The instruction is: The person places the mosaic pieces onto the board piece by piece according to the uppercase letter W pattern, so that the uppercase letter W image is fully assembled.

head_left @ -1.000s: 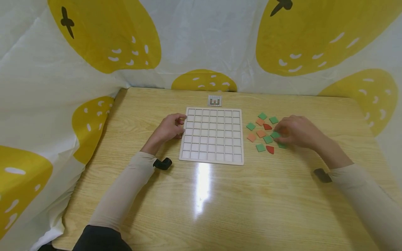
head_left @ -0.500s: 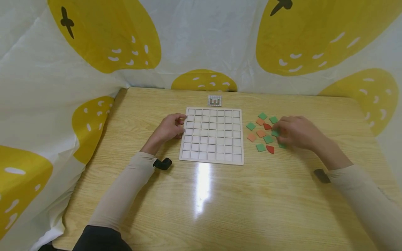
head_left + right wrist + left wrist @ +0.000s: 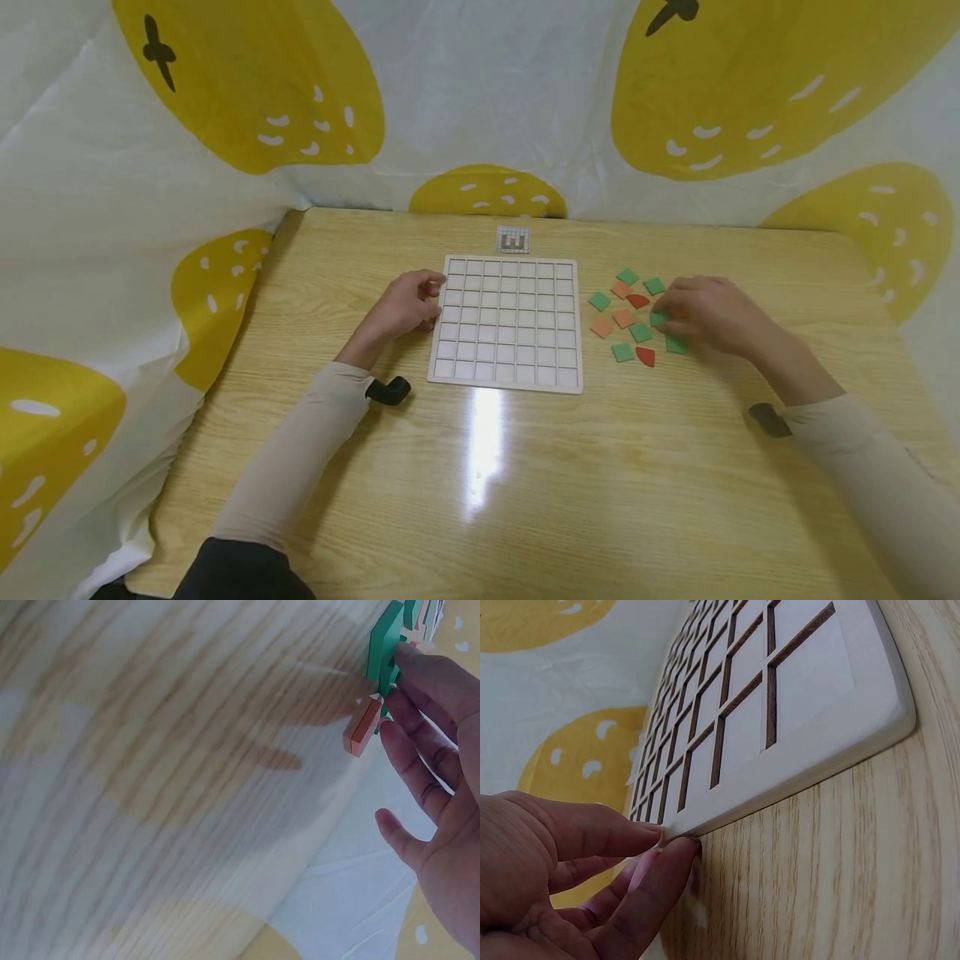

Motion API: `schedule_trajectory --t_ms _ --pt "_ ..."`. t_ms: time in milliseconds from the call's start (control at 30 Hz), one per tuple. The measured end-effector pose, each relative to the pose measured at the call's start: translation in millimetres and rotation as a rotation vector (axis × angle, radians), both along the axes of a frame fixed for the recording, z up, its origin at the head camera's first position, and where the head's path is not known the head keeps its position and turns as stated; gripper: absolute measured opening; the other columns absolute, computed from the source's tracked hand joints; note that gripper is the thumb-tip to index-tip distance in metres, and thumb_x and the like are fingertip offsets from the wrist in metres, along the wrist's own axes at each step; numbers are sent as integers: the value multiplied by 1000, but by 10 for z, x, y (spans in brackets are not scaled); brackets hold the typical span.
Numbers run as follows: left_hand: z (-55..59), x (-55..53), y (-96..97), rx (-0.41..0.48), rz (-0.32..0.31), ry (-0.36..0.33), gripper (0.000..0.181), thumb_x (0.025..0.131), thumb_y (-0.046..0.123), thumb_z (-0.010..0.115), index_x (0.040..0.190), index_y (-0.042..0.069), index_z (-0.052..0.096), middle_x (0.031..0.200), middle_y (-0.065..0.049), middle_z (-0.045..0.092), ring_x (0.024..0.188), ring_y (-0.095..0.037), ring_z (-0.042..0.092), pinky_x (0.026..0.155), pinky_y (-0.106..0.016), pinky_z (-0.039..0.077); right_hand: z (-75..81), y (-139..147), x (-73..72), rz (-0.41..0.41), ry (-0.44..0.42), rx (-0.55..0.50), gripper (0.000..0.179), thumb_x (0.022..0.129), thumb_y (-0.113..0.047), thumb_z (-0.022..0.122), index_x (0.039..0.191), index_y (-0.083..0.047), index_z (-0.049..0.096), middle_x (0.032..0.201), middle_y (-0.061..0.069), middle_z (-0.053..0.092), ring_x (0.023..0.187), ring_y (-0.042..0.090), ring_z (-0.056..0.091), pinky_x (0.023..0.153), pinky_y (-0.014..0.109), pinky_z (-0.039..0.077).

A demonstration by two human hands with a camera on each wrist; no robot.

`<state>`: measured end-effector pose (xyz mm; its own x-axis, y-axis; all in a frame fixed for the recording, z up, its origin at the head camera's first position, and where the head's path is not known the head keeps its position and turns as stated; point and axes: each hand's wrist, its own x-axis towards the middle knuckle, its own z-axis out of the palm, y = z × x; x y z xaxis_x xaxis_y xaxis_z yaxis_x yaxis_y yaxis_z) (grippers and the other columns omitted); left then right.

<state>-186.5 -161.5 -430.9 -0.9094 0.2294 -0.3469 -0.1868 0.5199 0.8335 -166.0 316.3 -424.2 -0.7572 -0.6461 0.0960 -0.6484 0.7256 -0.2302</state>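
Note:
A pale square grid board (image 3: 506,387) lies mid-table with bare cells. My left hand (image 3: 405,304) is at its left edge; in the left wrist view the thumb and a fingertip touch the rim without gripping it. To the board's right lie loose flat tiles: green squares (image 3: 622,352), orange squares (image 3: 623,319) and red quarter-round pieces (image 3: 645,357). Over their right side reaches my right hand (image 3: 708,312), fingertips at a green tile (image 3: 658,318). The right wrist view shows an orange tile (image 3: 361,729) by the fingers; I see nothing clearly lifted.
A small pattern card (image 3: 513,240) with a dark E-like figure lies behind the board. White cloth (image 3: 495,100) with yellow fruit prints hangs behind and left of the wooden table (image 3: 585,483). A bright reflection falls in front of the board.
My right hand shifts slightly among the tiles. The green tile below its fingers shows more fully now, and a red piece has turned a little. The left hand stays in place.

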Motion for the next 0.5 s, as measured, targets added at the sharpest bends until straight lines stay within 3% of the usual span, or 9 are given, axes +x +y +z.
schedule_trajectory --t_ms 133,333,500 --pt "-5 -3 -6 5 1 -4 53 94 -6 61 145 7 52 115 -13 51 80 -24 55 63 -30 57 5 -3 1 19 3 -6 20 79 -12 85 97 -13 77 96 1 70 91 26 66 82 53 50" --pt "-19 -8 -8 5 -3 -2 53 94 -6 61 144 7 52 114 -13 51 81 -24 55 63 -29 57 -5 27 7 -44 -15 39 17 80 -23 86 93 -14 78 95 3 70 91 27 65 80 52 51" --pt "-13 -8 -8 14 5 -8 53 94 -7 61 144 7 52 114 -13 51 80 -24 55 64 -30 57 -7 37 7 -36 -16 20 15 79 -21 86 90 -16 77 95 1 71 93 30 65 90 58 45"
